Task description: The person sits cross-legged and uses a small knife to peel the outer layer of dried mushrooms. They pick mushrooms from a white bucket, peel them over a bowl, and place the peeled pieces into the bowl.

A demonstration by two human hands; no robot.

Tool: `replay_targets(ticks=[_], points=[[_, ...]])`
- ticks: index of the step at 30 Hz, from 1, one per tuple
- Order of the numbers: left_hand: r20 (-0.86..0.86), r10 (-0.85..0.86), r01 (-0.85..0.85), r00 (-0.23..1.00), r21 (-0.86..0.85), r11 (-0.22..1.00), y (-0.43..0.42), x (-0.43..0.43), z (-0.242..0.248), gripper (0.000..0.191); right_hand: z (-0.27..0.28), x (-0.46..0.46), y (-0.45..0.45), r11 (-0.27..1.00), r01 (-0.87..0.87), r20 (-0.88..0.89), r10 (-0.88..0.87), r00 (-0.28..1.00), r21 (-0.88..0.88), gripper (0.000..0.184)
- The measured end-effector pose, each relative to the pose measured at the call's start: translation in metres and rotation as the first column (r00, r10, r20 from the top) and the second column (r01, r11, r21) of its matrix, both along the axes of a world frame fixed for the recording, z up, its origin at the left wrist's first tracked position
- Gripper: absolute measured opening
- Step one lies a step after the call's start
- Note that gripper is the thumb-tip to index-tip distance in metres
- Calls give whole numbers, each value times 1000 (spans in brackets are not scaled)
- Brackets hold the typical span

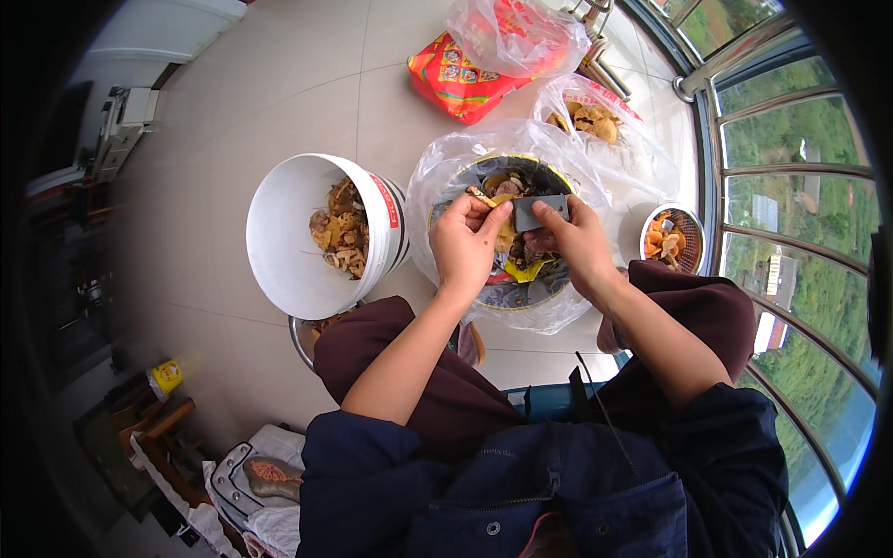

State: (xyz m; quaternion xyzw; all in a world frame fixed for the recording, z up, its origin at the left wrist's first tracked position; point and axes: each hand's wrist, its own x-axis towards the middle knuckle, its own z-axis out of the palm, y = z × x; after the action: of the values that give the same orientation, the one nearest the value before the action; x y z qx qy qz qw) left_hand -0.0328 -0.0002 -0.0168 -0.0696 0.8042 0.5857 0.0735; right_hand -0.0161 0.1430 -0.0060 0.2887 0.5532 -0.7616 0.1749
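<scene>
Both hands are above a bin (450,282) lined with a clear plastic bag, which holds mushroom scraps and some yellow plastic. My left hand (469,240) pinches a yellowish mushroom (499,201) between thumb and fingers. In my right hand (575,237) is a flat grey tool (541,213), perhaps a blade or scraper, its left end close beside the mushroom; whether they touch I cannot tell. To the left, a tilted white plastic bucket (282,234) holds cut mushrooms (342,234). At the right, a small perforated basket (691,237) contains orange mushrooms (663,237).
An open plastic bag (645,164) with mushrooms lies beyond the bin, near a red printed bag (457,84) and another plastic bag (523,35). A metal bowl (301,342) is partly under the left knee. Metal railings (795,171) run along the right.
</scene>
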Motion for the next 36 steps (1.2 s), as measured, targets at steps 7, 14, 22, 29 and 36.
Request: replay_targets(ticks=[7,14,22,29,36], points=[[-20,41,-42,999,-40,998,10,-2,2,21,-16,2,-2,941,-8,-77,36,996,338,29],[-32,89,-92,996,-142,985,-2,-8,-3,23,-16,4,10,719,-63,-55,140,989,692,25],[-71,37,-47,997,-136,990,3,-4,0,23,0,7,-3,848,-73,-166,186,968,525,28],[-101,50,-68,994,-178,982,7,-3,2,26,-11,11,-4,647,-5,-186,225,956,762,29],[-125,148,-166,981,-148,975,-4,-11,-8,28,-13,8,5,718,-43,-143,196,970,694,26]])
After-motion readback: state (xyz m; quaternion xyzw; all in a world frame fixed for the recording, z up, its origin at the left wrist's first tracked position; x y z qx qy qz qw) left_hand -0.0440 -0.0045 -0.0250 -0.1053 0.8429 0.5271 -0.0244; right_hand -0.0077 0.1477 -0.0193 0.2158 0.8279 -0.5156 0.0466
